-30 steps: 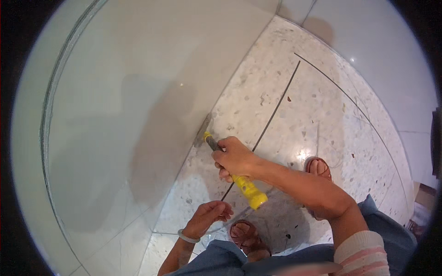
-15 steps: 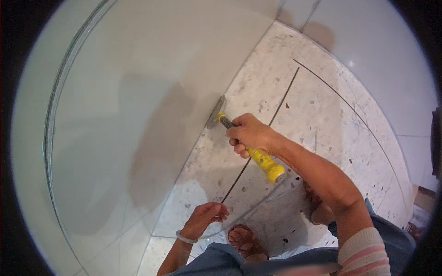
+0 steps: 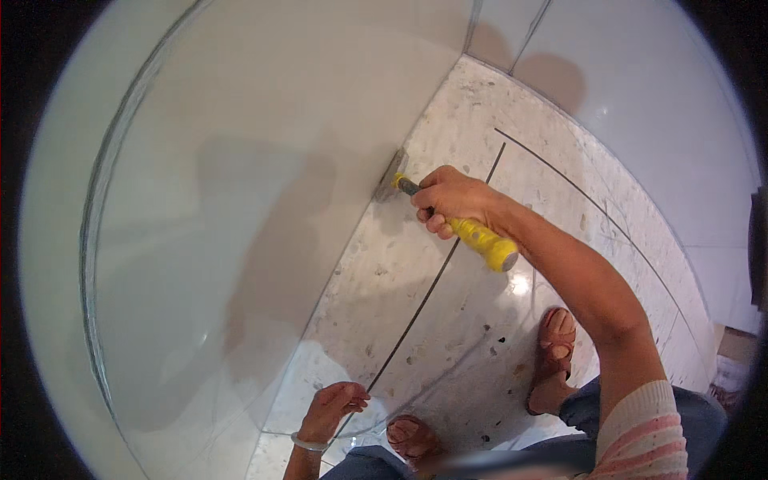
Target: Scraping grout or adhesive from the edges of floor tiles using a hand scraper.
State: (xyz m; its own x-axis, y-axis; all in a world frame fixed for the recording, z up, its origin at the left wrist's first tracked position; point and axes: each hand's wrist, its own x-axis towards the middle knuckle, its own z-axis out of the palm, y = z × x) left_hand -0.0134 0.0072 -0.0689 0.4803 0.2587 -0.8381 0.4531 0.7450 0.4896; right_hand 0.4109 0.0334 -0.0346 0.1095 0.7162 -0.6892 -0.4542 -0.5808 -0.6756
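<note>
My right hand (image 3: 456, 200) is wrapped round a scraper (image 3: 484, 244) with a thick yellow handle and a dark shaft. The wide grey scraper blade (image 3: 392, 178) lies at the seam where the pale wall panel (image 3: 264, 104) meets the speckled floor (image 3: 384, 296). Low in the view, my left hand (image 3: 334, 406) hovers over the floor near the wall, a pale bangle on its wrist. Its fingers are loosely bent and apart, and I see nothing in them.
Dark straight lines (image 3: 432, 292) run across the stone-like floor. A second pale wall (image 3: 640, 120) closes the far right side. My sandalled feet (image 3: 554, 344) stand near the lower edge. Some items (image 3: 728, 372) sit at the far right rim.
My right hand and the scraper have shifted up and to the right along the wall seam. My left hand has dropped lower and slightly left. My right foot now shows more fully.
</note>
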